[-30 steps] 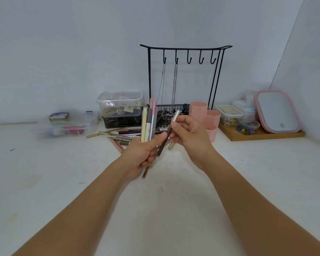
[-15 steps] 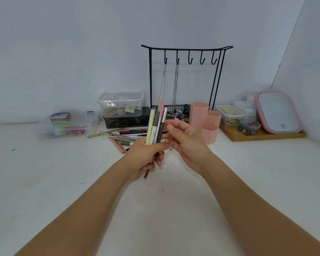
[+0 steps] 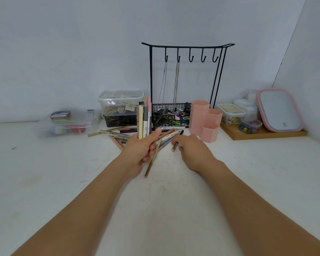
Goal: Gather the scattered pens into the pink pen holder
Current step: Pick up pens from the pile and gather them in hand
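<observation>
My left hand [image 3: 139,151] is closed around a bundle of pens [image 3: 144,119] that stands upright above the table, with one gold pen hanging out below the fist. My right hand [image 3: 192,153] is low over the table just to the right, finger and thumb pinching a dark pen with a gold end [image 3: 176,145]. More scattered pens [image 3: 116,133] lie on the table behind and left of my hands. The pink pen holder [image 3: 204,122], three hexagonal cups, stands upright just behind my right hand, and I see nothing sticking out of it.
A black hook rack [image 3: 185,46] with hanging chains and a wire basket [image 3: 166,115] stands behind the pens. Clear plastic boxes [image 3: 121,102] and a clear tray [image 3: 70,123] sit at the left. A wooden tray [image 3: 266,134] with small containers and a pink-rimmed mirror [image 3: 279,109] is at the right.
My right hand passed its pen into the left hand's bundle, then dropped to the table and closed on another pen. The left hand tilted the bundle upright.
</observation>
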`<state>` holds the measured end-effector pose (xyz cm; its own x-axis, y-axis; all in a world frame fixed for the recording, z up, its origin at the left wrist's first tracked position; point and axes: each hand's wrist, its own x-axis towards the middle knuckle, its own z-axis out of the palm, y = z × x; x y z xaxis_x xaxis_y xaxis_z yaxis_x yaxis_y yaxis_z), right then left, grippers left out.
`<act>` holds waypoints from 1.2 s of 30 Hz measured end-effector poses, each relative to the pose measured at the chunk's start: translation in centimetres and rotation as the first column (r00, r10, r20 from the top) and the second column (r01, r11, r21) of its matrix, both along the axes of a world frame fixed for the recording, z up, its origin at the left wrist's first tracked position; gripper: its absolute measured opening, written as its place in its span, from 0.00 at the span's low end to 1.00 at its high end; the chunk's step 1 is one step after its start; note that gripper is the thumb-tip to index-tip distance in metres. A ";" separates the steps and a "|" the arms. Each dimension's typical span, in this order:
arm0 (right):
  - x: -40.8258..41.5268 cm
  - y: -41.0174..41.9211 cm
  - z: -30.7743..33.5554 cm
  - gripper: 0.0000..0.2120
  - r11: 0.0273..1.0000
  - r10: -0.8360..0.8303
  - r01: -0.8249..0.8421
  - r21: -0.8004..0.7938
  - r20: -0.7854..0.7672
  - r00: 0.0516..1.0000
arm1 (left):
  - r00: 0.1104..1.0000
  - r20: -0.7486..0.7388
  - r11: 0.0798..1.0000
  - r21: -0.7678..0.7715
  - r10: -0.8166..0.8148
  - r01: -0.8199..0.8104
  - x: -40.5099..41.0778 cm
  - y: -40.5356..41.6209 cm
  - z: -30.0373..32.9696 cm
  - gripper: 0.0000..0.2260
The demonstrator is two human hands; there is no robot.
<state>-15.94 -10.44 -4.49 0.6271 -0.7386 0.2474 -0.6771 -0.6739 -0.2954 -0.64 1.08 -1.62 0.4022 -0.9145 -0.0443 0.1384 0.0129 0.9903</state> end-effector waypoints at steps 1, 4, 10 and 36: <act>0.0 0.1 0.1 0.19 1.000 0.012 -0.012 -0.010 -0.017 1.000 | 1.000 -0.006 1.000 0.015 0.010 -0.010 0.0 0.0 0.0 0.17; 0.0 0.2 0.5 0.18 0.999 0.045 -0.045 -0.024 -0.008 0.999 | 0.999 -0.002 0.998 0.049 0.045 -0.045 0.1 0.0 0.0 0.18; 0.3 0.6 1.1 0.08 0.996 0.061 -0.062 -0.070 -0.016 0.998 | 0.998 0.012 0.996 0.065 0.062 -0.062 -0.1 0.0 -0.1 0.16; 1.0 5.3 5.5 0.09 0.690 -0.213 -0.564 0.453 0.872 0.440 | 0.979 0.103 0.984 0.023 -0.177 0.176 -1.4 0.8 0.3 0.13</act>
